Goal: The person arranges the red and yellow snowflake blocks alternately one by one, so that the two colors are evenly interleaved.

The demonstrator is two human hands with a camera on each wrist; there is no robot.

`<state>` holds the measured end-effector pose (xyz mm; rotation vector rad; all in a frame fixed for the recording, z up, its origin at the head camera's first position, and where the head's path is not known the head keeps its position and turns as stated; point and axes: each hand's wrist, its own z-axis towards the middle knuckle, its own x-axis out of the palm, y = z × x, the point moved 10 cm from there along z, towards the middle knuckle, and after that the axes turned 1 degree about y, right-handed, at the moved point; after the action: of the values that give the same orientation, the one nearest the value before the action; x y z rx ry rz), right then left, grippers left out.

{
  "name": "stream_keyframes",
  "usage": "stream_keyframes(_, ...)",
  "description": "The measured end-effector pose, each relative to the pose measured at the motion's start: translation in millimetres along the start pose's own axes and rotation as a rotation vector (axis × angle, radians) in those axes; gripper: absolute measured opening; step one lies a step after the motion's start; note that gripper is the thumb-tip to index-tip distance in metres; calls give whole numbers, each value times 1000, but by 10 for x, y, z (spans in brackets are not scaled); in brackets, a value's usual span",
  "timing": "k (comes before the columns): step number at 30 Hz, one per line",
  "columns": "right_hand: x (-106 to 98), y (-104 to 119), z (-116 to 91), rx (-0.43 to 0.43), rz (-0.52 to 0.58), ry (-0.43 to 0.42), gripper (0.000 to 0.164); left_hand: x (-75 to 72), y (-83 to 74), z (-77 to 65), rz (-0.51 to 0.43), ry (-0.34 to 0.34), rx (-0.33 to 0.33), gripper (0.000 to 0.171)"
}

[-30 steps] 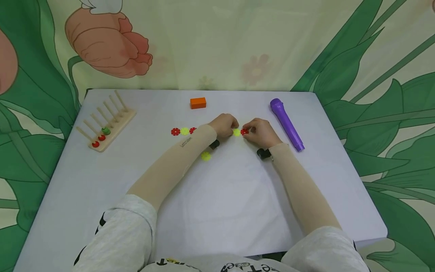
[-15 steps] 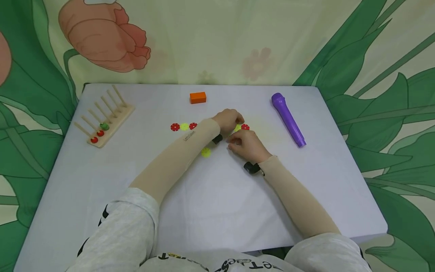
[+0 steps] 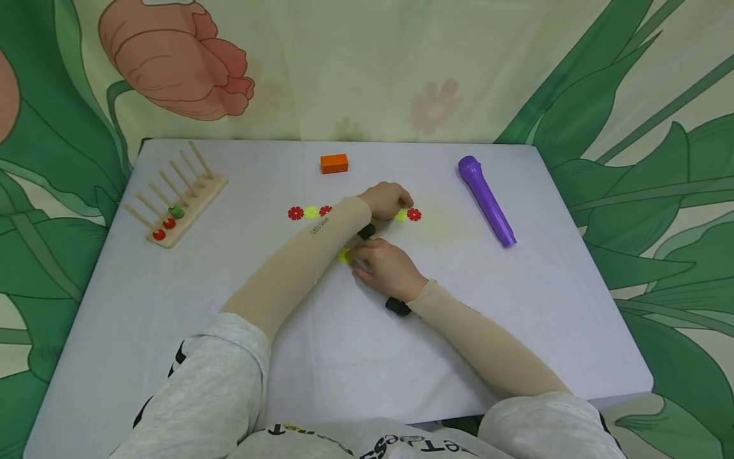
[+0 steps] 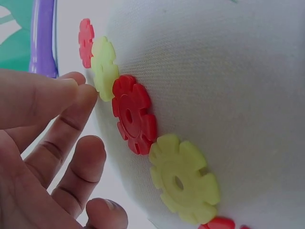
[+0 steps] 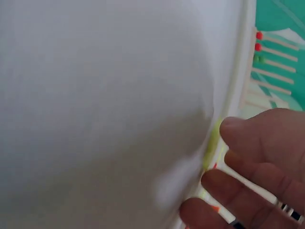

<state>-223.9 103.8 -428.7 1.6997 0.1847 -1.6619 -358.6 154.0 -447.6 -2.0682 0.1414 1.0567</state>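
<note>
Red and yellow notched plastic discs lie in a row on the white table, partly hidden by the left forearm in the head view. My left hand (image 3: 387, 199) is over the row, fingertips beside a yellow disc (image 4: 105, 69); a red disc (image 4: 86, 43) lies past it and another red disc (image 4: 135, 114) lies on the near side. The left fingers are loosely bent, with nothing between them. Lower down, my right hand (image 3: 390, 268) reaches a separate yellow disc (image 3: 344, 256), its fingertips at the edge. In the right wrist view its fingers (image 5: 238, 188) are spread apart.
A wooden peg rack (image 3: 189, 210) with red and green beads stands at the left. An orange block (image 3: 334, 164) sits near the back edge. At the right lies a purple tube with a rounded head (image 3: 487, 201). The left forearm (image 3: 298, 268) crosses above the table's middle.
My right hand has left the red disc at the row's right end and moved down and left to the separate yellow disc. The left hand has shifted slightly and stays over the row.
</note>
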Motion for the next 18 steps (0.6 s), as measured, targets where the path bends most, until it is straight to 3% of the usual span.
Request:
stream_keyframes(4, 19, 95, 39, 4, -85, -25, 30, -2, 17, -4, -12, 9, -15, 50)
stream_keyframes(9, 63, 205, 72, -17, -172, -20, 19, 54, 31, -20, -34, 27, -41, 51)
stream_keyframes(18, 88, 284, 119, -49, -179, 51, 18, 30, 4, -39, -25, 10, -17, 51)
